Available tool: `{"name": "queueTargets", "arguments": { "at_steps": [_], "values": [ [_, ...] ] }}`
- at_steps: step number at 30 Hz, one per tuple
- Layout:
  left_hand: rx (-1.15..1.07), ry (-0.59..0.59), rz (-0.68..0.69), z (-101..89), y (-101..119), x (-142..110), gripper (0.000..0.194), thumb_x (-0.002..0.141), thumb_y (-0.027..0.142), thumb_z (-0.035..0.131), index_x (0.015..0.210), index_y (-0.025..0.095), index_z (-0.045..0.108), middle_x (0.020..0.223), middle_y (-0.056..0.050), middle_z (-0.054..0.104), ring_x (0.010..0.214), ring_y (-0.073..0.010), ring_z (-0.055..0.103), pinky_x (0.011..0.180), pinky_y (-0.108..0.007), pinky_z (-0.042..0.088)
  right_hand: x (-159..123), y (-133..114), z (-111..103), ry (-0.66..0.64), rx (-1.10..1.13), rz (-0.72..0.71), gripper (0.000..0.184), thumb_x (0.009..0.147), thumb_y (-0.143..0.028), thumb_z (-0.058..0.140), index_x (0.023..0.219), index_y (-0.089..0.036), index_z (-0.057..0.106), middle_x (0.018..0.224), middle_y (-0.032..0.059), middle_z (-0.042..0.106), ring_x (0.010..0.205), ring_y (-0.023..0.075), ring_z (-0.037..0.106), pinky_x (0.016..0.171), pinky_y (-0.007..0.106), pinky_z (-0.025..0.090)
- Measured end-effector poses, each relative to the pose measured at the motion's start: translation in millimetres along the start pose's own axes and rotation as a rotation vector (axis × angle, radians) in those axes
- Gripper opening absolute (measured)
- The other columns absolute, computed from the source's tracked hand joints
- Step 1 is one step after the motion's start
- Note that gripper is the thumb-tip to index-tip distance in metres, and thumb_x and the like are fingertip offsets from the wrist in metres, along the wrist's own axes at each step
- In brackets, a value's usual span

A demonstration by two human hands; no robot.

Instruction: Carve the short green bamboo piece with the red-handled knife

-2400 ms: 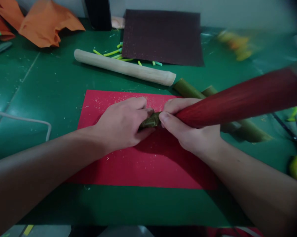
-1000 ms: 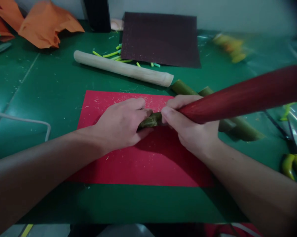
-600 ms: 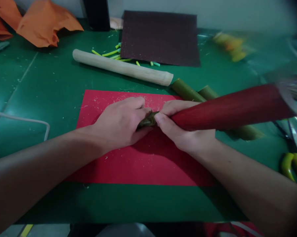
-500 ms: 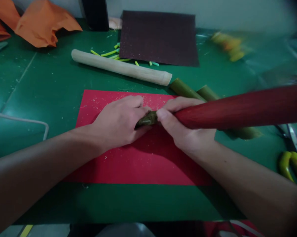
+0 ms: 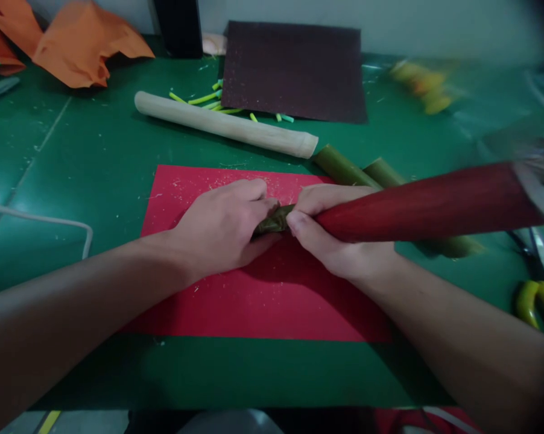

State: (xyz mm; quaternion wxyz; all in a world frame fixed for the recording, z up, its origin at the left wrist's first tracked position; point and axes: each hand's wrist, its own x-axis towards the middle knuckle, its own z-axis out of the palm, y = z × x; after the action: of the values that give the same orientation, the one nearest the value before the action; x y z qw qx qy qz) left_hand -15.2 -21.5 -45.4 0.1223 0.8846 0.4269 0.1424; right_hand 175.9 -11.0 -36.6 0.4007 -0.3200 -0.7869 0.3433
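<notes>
My left hand [image 5: 224, 223] is closed around a short dark-green bamboo piece [image 5: 275, 221], low over the red sheet [image 5: 254, 310]. Closed too, my right hand [image 5: 328, 220] grips a thick red wooden handle [image 5: 426, 205] that slants out to the right and widens toward its far end. What the handle belongs to is hidden by my fingers. The thumb of that hand presses at the right end of the bamboo piece, close to my left fingers. Pale shavings lie scattered on the red sheet.
Behind the sheet lie a pale peeled bamboo stick [image 5: 227, 125], green bamboo lengths [image 5: 344, 166] and a dark sheet [image 5: 294, 72]. Yellow-handled scissors [image 5: 537, 304] lie at right. Crumpled orange paper [image 5: 79, 45] is at back left, a bent white rod or cable [image 5: 41, 217] nearer.
The red handle's far end has shifted left and slightly down, so its pale rim now shows. Both hands keep their grips; the whole view has shifted slightly.
</notes>
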Motion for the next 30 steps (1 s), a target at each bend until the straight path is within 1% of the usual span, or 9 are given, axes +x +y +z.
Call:
{"name": "queueTargets", "arguments": {
  "at_steps": [3, 7, 9, 14, 17, 22, 24, 28, 30],
  "values": [
    [0.020, 0.010, -0.001, -0.1, 0.1, 0.1, 0.026, 0.093, 0.035, 0.055, 0.096, 0.014, 0.070, 0.089, -0.007, 0.061, 0.079, -0.0207, 0.058, 0.062, -0.032, 0.043, -1.1, 1.0, 3.2, 0.049, 0.014, 0.010, 0.024, 0.081, -0.014, 0.064, 0.061, -0.024, 0.057, 0.058, -0.0037, 0.058, 0.050, 0.0111, 0.052, 0.051, 0.029, 0.045],
    [0.037, 0.028, -0.003, 2.2, 0.7, 0.4, 0.027, 0.093, 0.036, 0.056, 0.100, 0.013, 0.070, 0.096, -0.009, 0.064, 0.088, -0.0229, 0.061, 0.071, -0.033, 0.049, 1.4, 5.9, 8.5, 0.323, 0.056, 0.056, 0.022, 0.083, -0.021, 0.071, 0.063, -0.025, 0.062, 0.063, -0.0030, 0.064, 0.060, 0.0134, 0.061, 0.060, 0.030, 0.052],
    [0.040, 0.027, -0.008, 3.1, 1.1, 0.5, 0.029, 0.093, 0.036, 0.056, 0.103, 0.013, 0.069, 0.099, -0.010, 0.065, 0.091, -0.0242, 0.061, 0.074, -0.035, 0.050, 3.5, 7.9, 9.7, 0.350, 0.085, 0.091, 0.020, 0.083, -0.023, 0.071, 0.065, -0.025, 0.064, 0.061, -0.0028, 0.062, 0.057, 0.0130, 0.058, 0.059, 0.030, 0.051],
    [0.035, -0.006, -0.009, 2.1, 1.5, 0.8, 0.027, 0.092, 0.036, 0.057, 0.100, 0.013, 0.070, 0.093, -0.009, 0.063, 0.086, -0.0238, 0.059, 0.070, -0.035, 0.047, 3.1, 7.0, 7.2, 0.261, 0.125, 0.099, 0.025, 0.080, -0.015, 0.066, 0.057, -0.022, 0.060, 0.055, -0.0031, 0.057, 0.050, 0.0099, 0.051, 0.049, 0.026, 0.044],
    [0.017, 0.005, -0.007, 1.6, 1.3, 0.9, 0.026, 0.093, 0.035, 0.056, 0.096, 0.013, 0.070, 0.090, -0.008, 0.061, 0.081, -0.0219, 0.059, 0.066, -0.034, 0.045, 2.0, 4.7, 3.4, 0.144, 0.102, 0.063, 0.027, 0.081, -0.013, 0.062, 0.056, -0.022, 0.057, 0.053, -0.0034, 0.055, 0.049, 0.0094, 0.049, 0.046, 0.026, 0.040],
    [0.010, 0.031, 0.007, 2.0, 0.2, 0.5, 0.024, 0.092, 0.033, 0.054, 0.090, 0.014, 0.069, 0.086, -0.007, 0.060, 0.075, -0.0203, 0.057, 0.060, -0.032, 0.041, 1.4, 1.8, 0.8, 0.001, 0.034, 0.015, 0.026, 0.083, -0.013, 0.063, 0.060, -0.024, 0.056, 0.056, -0.0033, 0.056, 0.049, 0.0105, 0.051, 0.047, 0.028, 0.042],
    [0.016, 0.036, 0.012, 1.9, -0.4, 0.5, 0.024, 0.092, 0.033, 0.055, 0.092, 0.014, 0.069, 0.087, -0.007, 0.061, 0.076, -0.0206, 0.057, 0.061, -0.033, 0.042, 0.0, 2.1, 3.2, 0.050, 0.045, 0.001, 0.025, 0.084, -0.012, 0.064, 0.063, -0.025, 0.058, 0.058, -0.0032, 0.058, 0.052, 0.0118, 0.054, 0.049, 0.029, 0.044],
    [0.020, 0.021, 0.013, 1.9, -0.8, 0.8, 0.028, 0.093, 0.035, 0.056, 0.101, 0.012, 0.070, 0.096, -0.010, 0.064, 0.084, -0.0231, 0.060, 0.067, -0.035, 0.046, -1.6, 6.2, 9.3, 0.278, 0.080, 0.029, 0.022, 0.085, -0.015, 0.069, 0.068, -0.026, 0.063, 0.066, -0.0027, 0.065, 0.061, 0.0138, 0.061, 0.058, 0.030, 0.052],
    [0.016, 0.004, 0.005, 2.3, -0.4, 0.9, 0.030, 0.094, 0.035, 0.054, 0.104, 0.012, 0.070, 0.098, -0.010, 0.064, 0.088, -0.0240, 0.060, 0.071, -0.036, 0.047, -0.8, 8.2, 10.1, 0.342, 0.134, 0.036, 0.020, 0.084, -0.017, 0.071, 0.067, -0.025, 0.064, 0.063, -0.0031, 0.063, 0.058, 0.0131, 0.059, 0.057, 0.029, 0.051]
  ]
}}
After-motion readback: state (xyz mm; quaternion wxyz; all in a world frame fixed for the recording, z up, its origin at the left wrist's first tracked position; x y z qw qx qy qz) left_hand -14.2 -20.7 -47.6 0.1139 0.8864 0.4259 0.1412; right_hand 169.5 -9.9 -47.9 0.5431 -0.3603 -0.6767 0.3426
